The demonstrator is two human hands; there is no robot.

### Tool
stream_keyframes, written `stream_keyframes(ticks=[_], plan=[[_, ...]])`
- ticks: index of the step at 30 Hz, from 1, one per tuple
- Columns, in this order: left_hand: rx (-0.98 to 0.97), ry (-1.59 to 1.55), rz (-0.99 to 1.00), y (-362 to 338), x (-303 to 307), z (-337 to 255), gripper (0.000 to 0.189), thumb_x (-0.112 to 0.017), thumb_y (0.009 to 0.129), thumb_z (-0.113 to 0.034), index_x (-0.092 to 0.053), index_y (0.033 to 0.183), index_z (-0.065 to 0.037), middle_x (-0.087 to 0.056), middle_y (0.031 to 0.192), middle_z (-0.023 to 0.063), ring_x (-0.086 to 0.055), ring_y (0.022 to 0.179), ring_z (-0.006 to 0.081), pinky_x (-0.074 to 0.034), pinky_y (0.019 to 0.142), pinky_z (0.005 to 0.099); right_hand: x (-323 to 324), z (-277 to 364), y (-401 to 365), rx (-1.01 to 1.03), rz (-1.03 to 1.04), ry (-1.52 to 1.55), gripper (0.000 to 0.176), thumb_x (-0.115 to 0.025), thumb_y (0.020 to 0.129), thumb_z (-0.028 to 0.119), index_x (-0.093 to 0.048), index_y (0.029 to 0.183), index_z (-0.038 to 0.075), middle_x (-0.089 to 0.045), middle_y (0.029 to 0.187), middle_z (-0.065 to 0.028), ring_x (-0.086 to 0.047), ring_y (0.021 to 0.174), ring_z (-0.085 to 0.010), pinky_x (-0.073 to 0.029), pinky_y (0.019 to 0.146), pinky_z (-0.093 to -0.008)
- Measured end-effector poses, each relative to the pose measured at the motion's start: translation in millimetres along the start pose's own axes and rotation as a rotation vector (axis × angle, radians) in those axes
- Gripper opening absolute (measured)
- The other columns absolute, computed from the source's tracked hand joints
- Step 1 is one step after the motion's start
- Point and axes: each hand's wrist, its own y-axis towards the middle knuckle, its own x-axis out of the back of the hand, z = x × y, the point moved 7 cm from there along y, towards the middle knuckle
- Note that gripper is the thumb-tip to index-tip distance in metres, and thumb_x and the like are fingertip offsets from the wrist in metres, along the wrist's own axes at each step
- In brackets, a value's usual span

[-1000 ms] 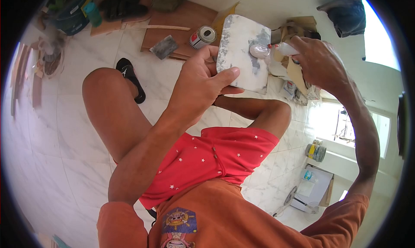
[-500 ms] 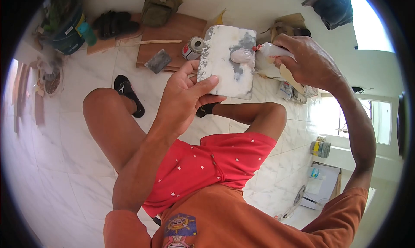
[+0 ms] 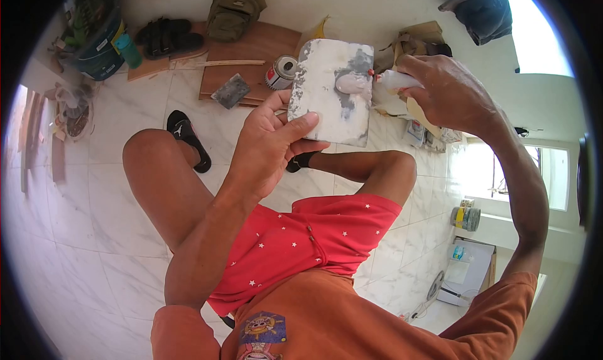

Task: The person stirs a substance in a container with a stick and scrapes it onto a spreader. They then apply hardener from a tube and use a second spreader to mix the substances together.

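My left hand grips a flat, putty-smeared plate by its lower left edge, thumb on top and fingers beneath. A smooth mound of pale putty sits on the plate's upper right, over a grey, scraped patch. My right hand is closed around a white squeeze tube, its red tip at the plate's right edge beside the mound. A cream-coloured flat piece shows below the right hand's fingers. Whitish smears mark that hand and wrist.
An opened tin and a grey flat scraper blade lie beyond the plate, near brown boards. A backpack, sandals and a dark bucket stand along the wall. Tiled floor surrounds my legs.
My right hand has shifted slightly and its fingers cover more of the tube. The putty mound looks a little smoother. My left hand and the plate are nearly still.
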Motion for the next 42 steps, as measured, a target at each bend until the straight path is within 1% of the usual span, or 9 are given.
stream_keyframes(ticks=[5,11,14,17,20,23,35,41,42], plan=[[-0.007,0.045,-0.007,-0.8,-0.7,-1.0,0.039,-0.062,0.097,-0.004,-0.045,0.131,0.003,-0.067,0.115,0.0149,-0.070,0.098,0.0196,-0.064,0.080,0.0315,2.7,5.2,4.2,-0.008,0.000,-0.017,0.021,-0.069,0.084,0.008,-0.064,0.103,-0.002,-0.067,0.079,-0.0208,-0.067,0.081,-0.0390,-0.050,0.076,-0.0475],[-0.012,0.058,-0.007,-1.0,-2.2,-0.1,0.038,-0.063,0.096,-0.006,-0.046,0.129,0.002,-0.068,0.113,0.0140,-0.070,0.097,0.0190,-0.064,0.080,0.0317,15.3,14.7,5.8,0.079,-0.102,-0.072,0.024,-0.070,0.084,0.008,-0.064,0.105,-0.001,-0.067,0.078,-0.0202,-0.067,0.079,-0.0380,-0.051,0.075,-0.0472],[-0.009,0.058,-0.005,-2.1,-3.2,-0.6,0.037,-0.064,0.096,-0.006,-0.047,0.128,0.002,-0.068,0.111,0.0136,-0.070,0.097,0.0186,-0.064,0.079,0.0317,18.3,16.7,7.2,0.088,-0.127,-0.075,0.024,-0.071,0.083,0.008,-0.064,0.105,0.000,-0.067,0.078,-0.0197,-0.067,0.080,-0.0380,-0.050,0.074,-0.0474],[-0.017,0.068,-0.009,-2.4,-2.9,-1.9,0.037,-0.065,0.096,-0.007,-0.047,0.127,0.002,-0.068,0.111,0.0135,-0.070,0.096,0.0183,-0.064,0.079,0.0320,23.6,18.1,3.9,0.168,-0.220,-0.114,0.022,-0.071,0.083,0.007,-0.064,0.103,0.001,-0.067,0.079,-0.0189,-0.067,0.079,-0.0374,-0.050,0.072,-0.0473],[-0.025,0.078,-0.004,-3.7,-4.7,-3.8,0.037,-0.065,0.096,-0.009,-0.048,0.127,0.001,-0.068,0.111,0.0131,-0.070,0.097,0.0179,-0.063,0.080,0.0321,16.3,13.5,7.9,0.131,-0.139,-0.099,0.019,-0.069,0.082,0.003,-0.064,0.100,0.001,-0.067,0.076,-0.0180,-0.066,0.076,-0.0367,-0.049,0.069,-0.0471],[-0.036,0.084,-0.005,-5.8,-6.5,-5.2,0.037,-0.065,0.096,-0.010,-0.048,0.127,0.001,-0.068,0.110,0.0125,-0.070,0.097,0.0173,-0.062,0.081,0.0321,13.6,14.6,9.7,0.115,-0.110,-0.139,0.018,-0.068,0.082,0.001,-0.063,0.099,0.001,-0.066,0.072,-0.0182,-0.066,0.072,-0.0362,-0.049,0.067,-0.0469],[-0.064,0.109,0.004,-6.8,-6.8,-7.5,0.037,-0.065,0.097,-0.010,-0.048,0.127,0.002,-0.069,0.110,0.0125,-0.070,0.096,0.0164,-0.062,0.081,0.0313,5.0,12.2,13.6,0.063,-0.058,-0.194,0.017,-0.067,0.082,-0.001,-0.067,0.099,0.001,-0.068,0.069,-0.0184,-0.068,0.064,-0.0324,-0.052,0.063,-0.0446],[-0.087,0.112,0.007,-6.6,-6.4,-8.1,0.036,-0.065,0.097,-0.010,-0.047,0.127,0.002,-0.069,0.110,0.0128,-0.070,0.096,0.0165,-0.062,0.081,0.0314,5.9,15.3,13.5,0.098,-0.081,-0.175,0.016,-0.067,0.082,0.000,-0.066,0.099,0.000,-0.067,0.068,-0.0179,-0.068,0.065,-0.0339,-0.052,0.065,-0.0455],[-0.091,0.115,0.005,-6.7,-6.4,-8.3,0.036,-0.065,0.097,-0.010,-0.047,0.127,0.002,-0.069,0.110,0.0129,-0.070,0.096,0.0166,-0.062,0.081,0.0314,7.2,15.5,14.1,0.079,-0.053,-0.162,0.018,-0.068,0.082,0.000,-0.067,0.100,0.001,-0.068,0.070,-0.0181,-0.068,0.068,-0.0342,-0.052,0.068,-0.0453]])
